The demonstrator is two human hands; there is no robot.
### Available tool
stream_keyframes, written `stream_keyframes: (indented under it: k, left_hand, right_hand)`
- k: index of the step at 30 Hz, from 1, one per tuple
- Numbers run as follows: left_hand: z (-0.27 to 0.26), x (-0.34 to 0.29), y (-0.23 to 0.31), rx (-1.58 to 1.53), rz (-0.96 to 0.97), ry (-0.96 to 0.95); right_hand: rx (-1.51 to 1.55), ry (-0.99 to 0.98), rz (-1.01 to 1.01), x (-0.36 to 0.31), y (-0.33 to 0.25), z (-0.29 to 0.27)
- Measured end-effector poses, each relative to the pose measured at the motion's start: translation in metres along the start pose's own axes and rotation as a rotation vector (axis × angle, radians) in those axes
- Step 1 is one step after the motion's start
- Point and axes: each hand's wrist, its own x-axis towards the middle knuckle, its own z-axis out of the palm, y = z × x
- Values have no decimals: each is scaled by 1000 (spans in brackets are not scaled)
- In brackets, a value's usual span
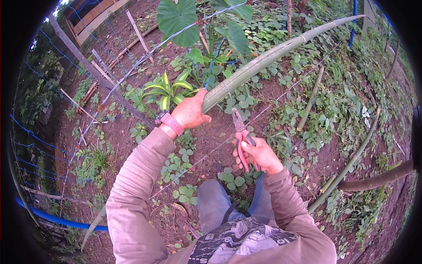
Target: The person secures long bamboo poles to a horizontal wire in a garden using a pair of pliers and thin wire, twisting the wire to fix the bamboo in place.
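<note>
Garden plot, outdoors: bare brown soil (211, 141) with patches of low green creeper. A wire fence (132, 70) with blue cord runs up the far left side.

Landmark: the long green bamboo pole (272, 55). It lies slanted, from its thick cut end near the middle of the view up to a thin tip at the far right.

My left hand (190, 112) is wrapped around the thick cut end of the bamboo pole, fingers closed on it. A pink wristband (171, 124) sits on that wrist, just below the pole's end.

My right hand (259, 154) is below the pole and apart from it, closed around the red handles of a pair of pliers (241, 136). The grey nose of the pliers points up toward the pole's underside, near it; I cannot tell whether it touches. A thin wire (263, 112) runs across the soil close to the tool's nose.

The two hands are apart, each gripping its own item.

Behind the pole's thick end stands a broad-leaved plant (178, 20). To the right of the pole, thinner bamboo sticks (310, 101) lie on the ground. Far below the pole, at the left edge, runs a blue pipe (57, 218).
</note>
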Motion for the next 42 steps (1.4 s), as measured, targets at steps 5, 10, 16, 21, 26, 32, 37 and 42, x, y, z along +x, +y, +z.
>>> stream_keyframes:
  k: [5, 10, 16, 21, 26, 32, 37, 42]
  left_hand:
    - [-1, -6, 3, 21, -102, -7]
    - [3, -4, 6, 63, -76, 12]
    - [-1, -6, 9, 39, -87, 13]
    - [0, -7, 1, 4, -95, 8]
    - [-1, -7, 6, 24, -90, -12]
    - [-3, -6, 5, 3, -45, -1]
    - [2, -1, 1, -21, -29, 70]
    - [-9, -21, 6, -101, -7, 23]
  right_hand:
    - [-456, 314, -439, 19, 27, 16]
    - [-508, 585, -400, 49, 37, 47]
    - [-251, 692, -445, 51, 45, 64]
    - [-644, 516, -432, 45, 42, 62]
    - [-442, 684, -443, 55, 47, 69]
    - [-604, 489, -406, 42, 47, 71]
    - [-461, 505, -362, 38, 58, 50]
    - [-509, 460, -87, -3, 106, 1]
